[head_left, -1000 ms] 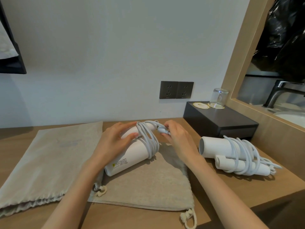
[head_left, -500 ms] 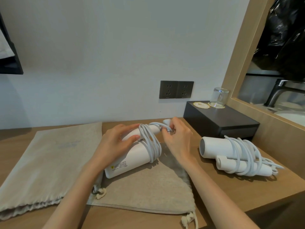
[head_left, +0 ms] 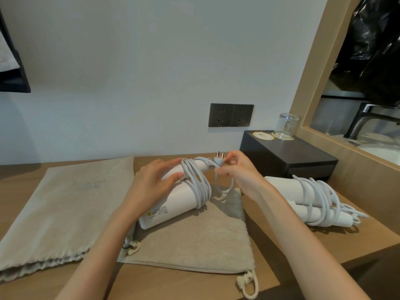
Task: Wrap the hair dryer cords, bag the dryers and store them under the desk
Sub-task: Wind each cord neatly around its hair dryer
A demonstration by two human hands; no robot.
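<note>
A white hair dryer (head_left: 173, 204) lies on a beige drawstring bag (head_left: 194, 241) on the wooden desk (head_left: 324, 243). Its white cord (head_left: 199, 187) is wound several turns round the body. My left hand (head_left: 151, 182) grips the folded handle beside the coils. My right hand (head_left: 240, 172) pinches the plug (head_left: 219, 160), prongs up, with a short loose loop of cord hanging below. A second white dryer (head_left: 303, 198) with its cord wound round it lies to the right. A larger beige bag (head_left: 60, 208) lies flat at the left.
A black box (head_left: 287, 156) stands at the back right with an upturned glass (head_left: 286, 126) and a coaster on it. Two dark wall sockets (head_left: 230, 115) sit above the desk. A wooden frame with a tap behind it borders the right side.
My right hand has pulled the plug end up and out from the coils, so the prongs now show and a small loop hangs free. The left hand stays on the dryer.
</note>
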